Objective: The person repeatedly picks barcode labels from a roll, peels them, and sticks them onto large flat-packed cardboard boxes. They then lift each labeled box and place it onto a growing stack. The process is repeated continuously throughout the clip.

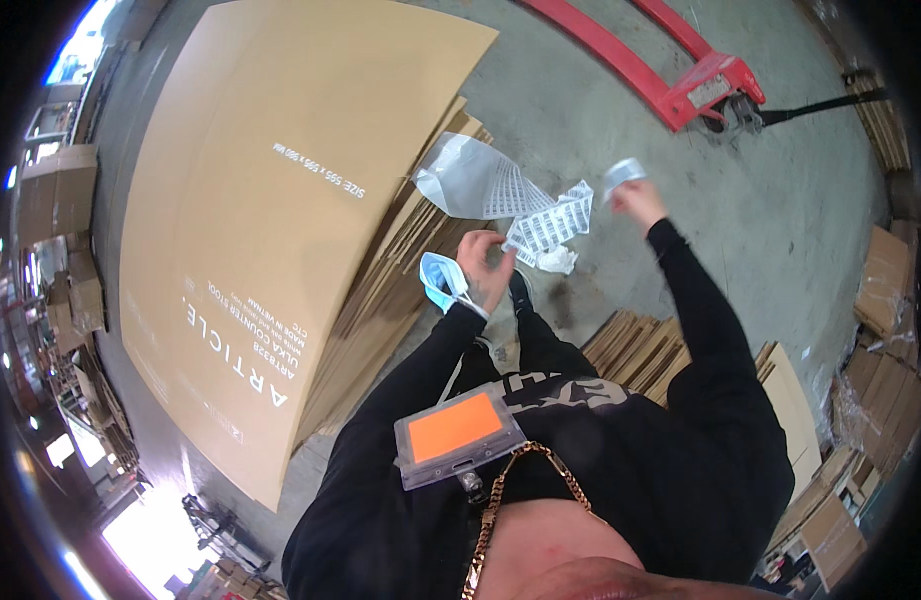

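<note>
My left hand (486,272) is closed in a pinch at the near corner of a white sheet of barcode labels (550,228). From its wrist hangs a blue face mask (441,280). Beyond the fingers is a translucent plastic sleeve (455,178), with rows of printed labels toward its right end. Crumpled white paper (557,261) shows just below the sheet. Off to the right, my raised right hand (641,203) is closed on a small white piece (623,176), too blurred to tell its kind. To the left lies a stack of flattened cardboard boxes (230,230).
A red pallet jack (695,90) stands on the concrete floor (780,190) at the far right. More flat cardboard (635,350) is close to my body on the right. Brown cartons (885,285) line the right side; others (60,195) are at left.
</note>
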Available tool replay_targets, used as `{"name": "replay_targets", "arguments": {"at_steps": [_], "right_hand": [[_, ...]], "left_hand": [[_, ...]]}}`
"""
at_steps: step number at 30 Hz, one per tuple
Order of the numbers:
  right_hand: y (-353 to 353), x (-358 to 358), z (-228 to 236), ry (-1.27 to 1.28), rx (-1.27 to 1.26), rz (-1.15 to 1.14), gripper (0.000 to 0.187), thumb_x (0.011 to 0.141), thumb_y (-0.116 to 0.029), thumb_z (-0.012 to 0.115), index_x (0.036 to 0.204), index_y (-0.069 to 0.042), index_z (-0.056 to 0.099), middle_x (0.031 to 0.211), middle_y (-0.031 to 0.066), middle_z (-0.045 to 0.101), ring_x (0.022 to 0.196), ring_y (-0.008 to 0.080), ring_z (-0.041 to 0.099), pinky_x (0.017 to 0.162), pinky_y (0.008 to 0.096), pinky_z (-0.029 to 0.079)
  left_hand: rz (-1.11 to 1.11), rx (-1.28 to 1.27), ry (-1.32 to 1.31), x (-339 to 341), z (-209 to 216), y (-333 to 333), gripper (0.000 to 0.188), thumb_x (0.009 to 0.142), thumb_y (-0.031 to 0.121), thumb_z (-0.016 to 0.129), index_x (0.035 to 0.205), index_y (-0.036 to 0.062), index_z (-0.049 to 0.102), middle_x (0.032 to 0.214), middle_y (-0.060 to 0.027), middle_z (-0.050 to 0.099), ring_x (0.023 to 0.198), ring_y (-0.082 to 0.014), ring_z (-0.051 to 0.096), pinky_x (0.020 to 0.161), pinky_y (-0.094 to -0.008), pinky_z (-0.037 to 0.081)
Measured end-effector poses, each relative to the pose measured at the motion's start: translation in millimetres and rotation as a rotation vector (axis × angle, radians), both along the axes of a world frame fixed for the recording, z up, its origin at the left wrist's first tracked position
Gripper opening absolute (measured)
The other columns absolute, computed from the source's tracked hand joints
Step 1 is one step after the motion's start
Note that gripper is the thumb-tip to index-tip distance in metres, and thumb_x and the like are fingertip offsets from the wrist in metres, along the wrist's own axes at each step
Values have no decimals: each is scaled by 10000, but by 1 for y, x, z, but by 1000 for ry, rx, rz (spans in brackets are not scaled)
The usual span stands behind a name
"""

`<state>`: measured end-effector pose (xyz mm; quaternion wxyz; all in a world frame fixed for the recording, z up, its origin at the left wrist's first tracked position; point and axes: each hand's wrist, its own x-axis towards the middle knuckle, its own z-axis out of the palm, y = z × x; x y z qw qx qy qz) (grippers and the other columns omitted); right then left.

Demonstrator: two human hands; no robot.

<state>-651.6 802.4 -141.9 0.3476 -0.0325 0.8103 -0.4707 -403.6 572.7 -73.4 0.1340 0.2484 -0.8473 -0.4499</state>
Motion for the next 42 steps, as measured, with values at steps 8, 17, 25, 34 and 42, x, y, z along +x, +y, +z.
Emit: {"name": "replay_targets", "arguments": {"at_steps": [8, 17, 25, 34, 42], "right_hand": [[-153, 168, 137, -177, -565, -9, 108, 789, -89, 623, 705, -24, 599, 688, 3, 575, 650, 93, 527, 625, 253, 416], [-258, 283, 209, -374, -674, 317, 89, 800, -106, 640, 755, -71, 572, 774, -18, 525, 772, 92, 487, 719, 266, 389], [-345, 353, 214, -374, -647, 222, 195, 867, -235, 670, 988, -116, 574, 848, -36, 566, 773, 80, 527, 685, 227, 399], [-410, 443, 211, -709, -600, 424, 284, 895, -352, 697, 1063, -129, 640, 964, 1, 627, 877, 127, 596, 778, 317, 443], [-481, 462, 201, -641, -597, 518, 131, 899, -255, 700, 942, -143, 647, 841, -36, 623, 821, 112, 590, 738, 293, 433]], "left_hand": [[-39, -622, 7, 43, 164, -20, 333, 627, 202, 800, 914, 91, 676, 1024, -74, 566, 995, -277, 542, 900, -430, 394], [325, -864, -124, 173, 208, -84, 106, 684, 149, 711, 762, 87, 677, 960, -63, 601, 975, -266, 551, 940, -455, 386], [795, -450, 131, 335, 238, -172, 95, 711, 109, 769, 750, 37, 721, 936, -116, 646, 920, -249, 629, 837, -338, 482], [850, -203, 326, 421, 248, -226, 153, 758, 120, 777, 804, -14, 718, 958, -62, 634, 870, -136, 615, 784, -293, 481], [1023, -65, 314, 441, 221, -265, 135, 801, 98, 761, 869, -10, 717, 978, -48, 650, 791, -108, 603, 743, -237, 477]]}}
